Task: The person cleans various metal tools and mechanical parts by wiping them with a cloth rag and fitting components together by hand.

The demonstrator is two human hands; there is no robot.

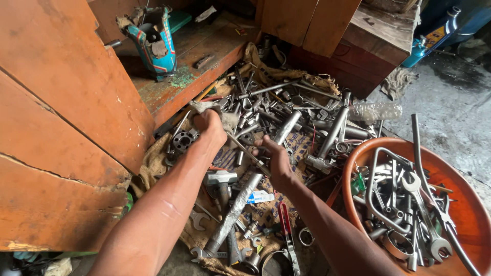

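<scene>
The left hand (209, 125) is clenched around a grey rag (225, 116) bunched over one end of a thin metal rod (249, 153). The right hand (276, 161) closes its grip on the same rod lower down, near the other end. The rod hangs slanted between the two hands, just above a heap of tools spread on burlap sacking (153, 163) on the floor. Under the hands lie a long steel pipe (240, 202), a hammer (221, 179), spanners and sockets. To the right, an orange basin (468, 209) holds more spanners and bent bars. An orange wooden panel (61, 128) stands on the left.

The rod looks stiff, slim and likely oily, so probably slippery in bare fingers; the rag gives the surer hold. It seems light, best held at both ends.
</scene>
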